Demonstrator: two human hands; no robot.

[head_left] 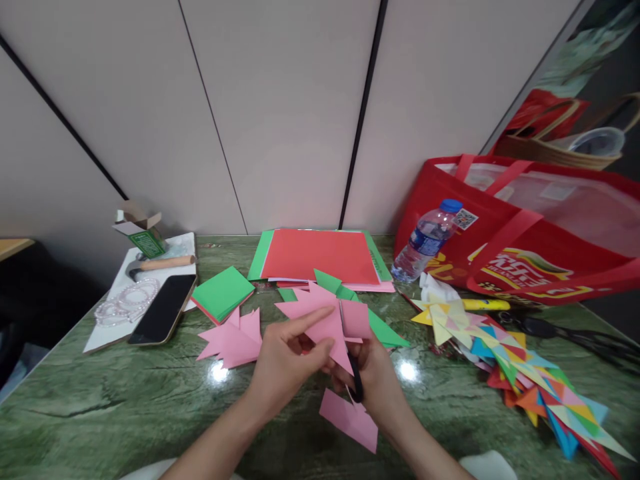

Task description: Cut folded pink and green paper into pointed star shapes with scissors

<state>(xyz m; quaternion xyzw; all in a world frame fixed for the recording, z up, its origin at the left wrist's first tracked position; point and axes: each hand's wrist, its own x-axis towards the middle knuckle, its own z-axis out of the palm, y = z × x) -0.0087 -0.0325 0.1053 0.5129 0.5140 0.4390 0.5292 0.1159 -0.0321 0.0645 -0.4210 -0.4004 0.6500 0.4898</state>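
Note:
My left hand (pixel 290 353) pinches a folded pink paper (pixel 320 320) with pointed corners, held up above the table. In my right hand (pixel 373 373) is a pair of scissors (pixel 356 381) with black handles; the blades run along the pink paper's right side, where a squarish flap (pixel 355 319) stands out. Below the hands lies a pink paper scrap (pixel 349 420). Left of my left hand rest pointed pink pieces (pixel 233 340). Behind the held paper, green folded paper (pixel 385 330) shows in part.
Green squares (pixel 223 293) lie left of a stack of coloured sheets (pixel 320 257). Further left are a phone (pixel 165 310), a hammer (pixel 160 264) and a small box (pixel 143 233). On the right stand a water bottle (pixel 425 241), a red bag (pixel 500 220) and a colourful folded-paper chain (pixel 535 380).

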